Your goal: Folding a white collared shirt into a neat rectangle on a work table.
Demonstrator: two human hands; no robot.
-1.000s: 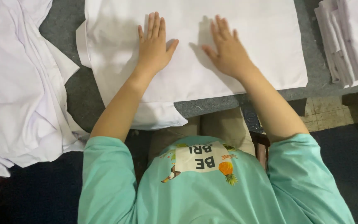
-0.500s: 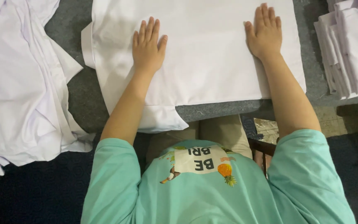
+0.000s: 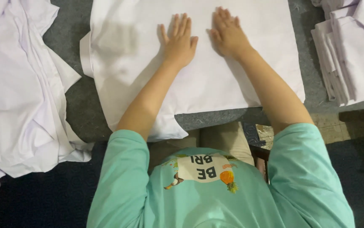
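Observation:
A white garment [image 3: 118, 55] lies spread flat on the grey table [image 3: 68, 97] in front of me. My left hand [image 3: 178, 41] rests palm down on its middle, fingers apart. My right hand [image 3: 229, 33] lies flat right beside it, also palm down with fingers spread. The two hands are close together, almost touching. Neither hand grips anything. A corner of the garment hangs over the table's near edge by my left forearm.
A loose heap of white garments [image 3: 17, 88] covers the table's left side. A stack of folded white garments [image 3: 350, 50] sits at the right. My green shirt fills the bottom of the view; a tiled floor [image 3: 334, 126] shows at lower right.
My right hand has slid left from the garment's right edge to beside my left hand. My left hand has shifted a little right. Both stay flat on the cloth.

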